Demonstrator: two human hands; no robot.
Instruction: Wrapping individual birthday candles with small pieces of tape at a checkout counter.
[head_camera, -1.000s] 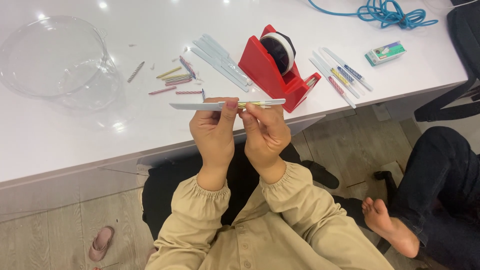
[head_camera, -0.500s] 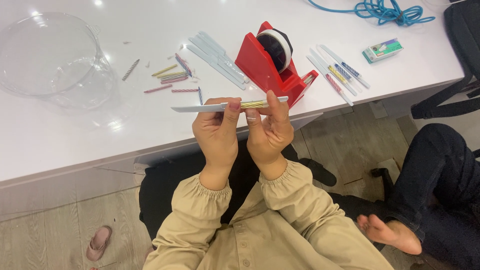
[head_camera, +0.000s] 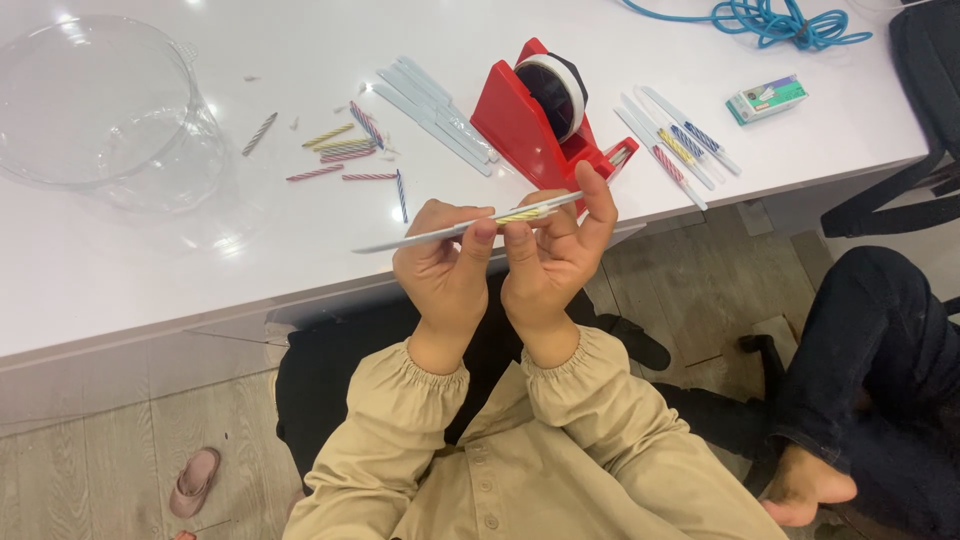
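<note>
Pinching a long, thin pale plastic strip (head_camera: 440, 233) with a yellow striped candle (head_camera: 522, 215) on it, left hand (head_camera: 445, 268) and right hand (head_camera: 555, 250) grasp its middle; light, flexible, best held flat between fingertips.

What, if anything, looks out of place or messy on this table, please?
Loose striped candles lie scattered at all angles on the white table, with small white scraps near them beside the clear bowl. The left hand and right hand hold a pale strip tilted, with a candle on it. Nothing looks broken.
</note>
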